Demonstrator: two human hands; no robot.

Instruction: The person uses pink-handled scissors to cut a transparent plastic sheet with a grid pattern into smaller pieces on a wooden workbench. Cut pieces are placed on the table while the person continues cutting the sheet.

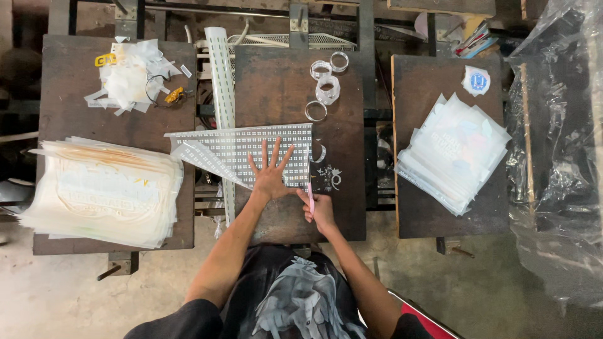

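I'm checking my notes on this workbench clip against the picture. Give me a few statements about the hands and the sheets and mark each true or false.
1. The left hand lies flat, fingers spread, on the patterned transparent sheet. True.
2. The right hand holds a hammer. False: it grips a slim pink tool at the sheet's lower right edge.
3. The tape rolls lie on the middle board. True.
4. The left board is bare. False: it carries a thick stack of printed films.

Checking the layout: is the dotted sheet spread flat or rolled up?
Spread flat: the dotted sheet lies open on the board, left hand pressing it.
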